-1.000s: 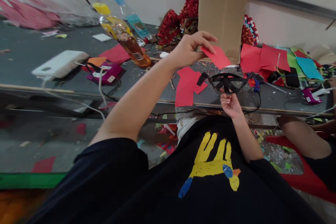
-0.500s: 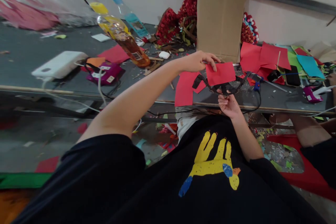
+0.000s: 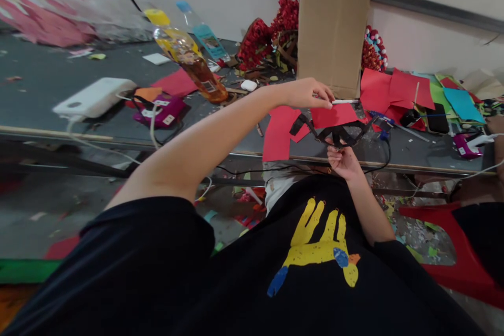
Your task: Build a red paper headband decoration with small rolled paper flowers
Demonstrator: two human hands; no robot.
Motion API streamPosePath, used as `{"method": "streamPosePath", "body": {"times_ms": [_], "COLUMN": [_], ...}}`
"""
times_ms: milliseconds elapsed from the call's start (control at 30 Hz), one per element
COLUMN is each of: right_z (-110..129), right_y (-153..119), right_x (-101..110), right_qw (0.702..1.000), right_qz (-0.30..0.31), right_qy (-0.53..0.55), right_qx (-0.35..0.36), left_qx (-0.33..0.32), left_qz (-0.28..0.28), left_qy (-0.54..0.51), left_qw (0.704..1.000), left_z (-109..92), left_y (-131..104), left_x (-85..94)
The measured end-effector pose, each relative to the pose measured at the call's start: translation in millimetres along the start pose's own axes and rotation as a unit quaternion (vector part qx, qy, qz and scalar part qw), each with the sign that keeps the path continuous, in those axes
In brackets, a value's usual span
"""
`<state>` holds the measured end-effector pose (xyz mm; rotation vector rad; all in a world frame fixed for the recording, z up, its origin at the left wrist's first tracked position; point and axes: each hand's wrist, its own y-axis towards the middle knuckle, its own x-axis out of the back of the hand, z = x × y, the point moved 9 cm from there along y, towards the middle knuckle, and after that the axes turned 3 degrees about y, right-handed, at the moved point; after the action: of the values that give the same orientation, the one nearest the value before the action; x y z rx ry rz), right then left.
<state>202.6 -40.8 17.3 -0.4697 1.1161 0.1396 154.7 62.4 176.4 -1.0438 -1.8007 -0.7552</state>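
Desk: dark grey, flat, scattered with paper scraps (image 3: 31,73).
Cardboard: tall tan panel (image 3: 336,21), matte and upright at the back.
Bottle: clear plastic with a yellow cap and amber drink (image 3: 202,79), left of the crinkly red tinsel clump (image 3: 254,44).
Red paper: smooth, thin sheet (image 3: 334,114) just below my left fingers, partly behind the black frame; other red sheets (image 3: 411,86) lie right of the panel.
Black frame: open, curved, strap-like (image 3: 337,132), above the desk's near edge — my right hand (image 3: 346,163) grips its near side, fingers curled.
White stick: slim, straight (image 3: 347,101), just beyond the red paper; my left hand (image 3: 311,93) has bent fingertips at its end — pinched or merely touching, I cannot tell. Something this thin calls for a light fingertip pinch.
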Motion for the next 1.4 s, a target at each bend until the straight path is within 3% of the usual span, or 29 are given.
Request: {"method": "streamPosePath", "body": {"times_ms": [300,500,700,900,1033,1167,1400], "right_z": [1.1,4.3,16.5,30.9,44.0,49.8,74.8], "right_y": [1.5,3.0,3.5,-0.3,-8.4,-12.4,-26.4], "right_x": [-0.4,0.3,4.2,11.7,13.3,3.8,-21.1], "right_qw": [0.999,0.996,0.981,0.961,0.938,0.91,0.827], "right_qz": [-0.007,-0.012,-0.036,-0.056,-0.067,-0.021,0.038], "right_qy": [-0.035,-0.089,-0.161,-0.219,-0.287,-0.377,-0.499], "right_qx": [0.01,0.025,0.101,0.162,0.182,0.172,0.257], "left_qx": [-0.031,-0.029,-0.053,-0.08,-0.115,-0.141,-0.096], "left_qz": [-0.065,-0.07,-0.083,-0.103,-0.128,-0.167,-0.257], "left_qy": [0.052,0.07,0.116,0.165,0.172,0.178,0.216], "left_qw": [0.996,0.995,0.988,0.978,0.97,0.96,0.937], "left_z": [4.2,0.1,-17.4,-49.5,-68.6,-82.2,-84.3], "left_y": [9.1,12.8,12.6,0.7,-13.3,-29.4,-52.8], "left_x": [-0.6,-0.7,-1.8,1.6,6.9,13.5,20.4]}}
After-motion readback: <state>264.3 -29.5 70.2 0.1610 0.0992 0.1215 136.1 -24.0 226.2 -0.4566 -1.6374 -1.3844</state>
